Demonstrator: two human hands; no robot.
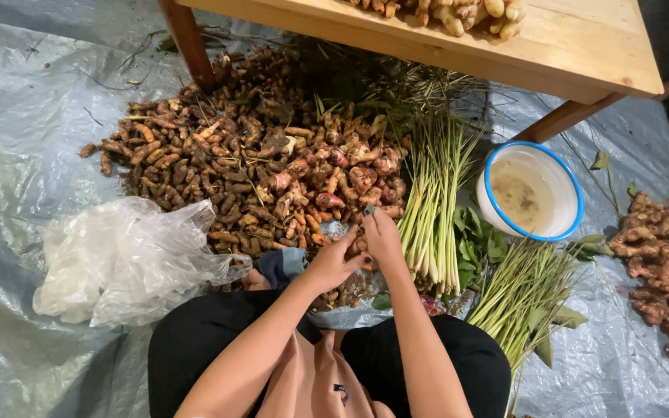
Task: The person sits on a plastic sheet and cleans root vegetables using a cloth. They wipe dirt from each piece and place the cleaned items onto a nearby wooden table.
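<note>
— What have you got in your hands right now?

— My left hand (333,263) is cupped shut around a small piece of root (359,246), thumb side up. My right hand (381,232) is pinched closed over a small dark tool or stub (369,210) at its fingertips; I cannot tell exactly what it is. The two hands touch, just above my lap.

— And what lies around them, left to right?

— Well off to the left of my left hand sits a crumpled clear plastic bag (121,259). Beyond both hands is the big pile of brown turmeric-like rhizomes (195,162), and nearer my fingertips the pinker galangal-like pieces (334,174). Just to the right of my right hand lie the lemongrass stalks (435,201), then a white basin with a blue rim (497,166) holding cloudy water, and far right another heap of knobbly ginger roots (663,263). Everything rests on a grey plastic sheet (17,139).

— How do you keep the work neat?

— I judge it best to hold the root steady in the left palm, work the right fingertips away from my thumb, and keep the piece close over my lap so trimmings fall in one spot.
</note>
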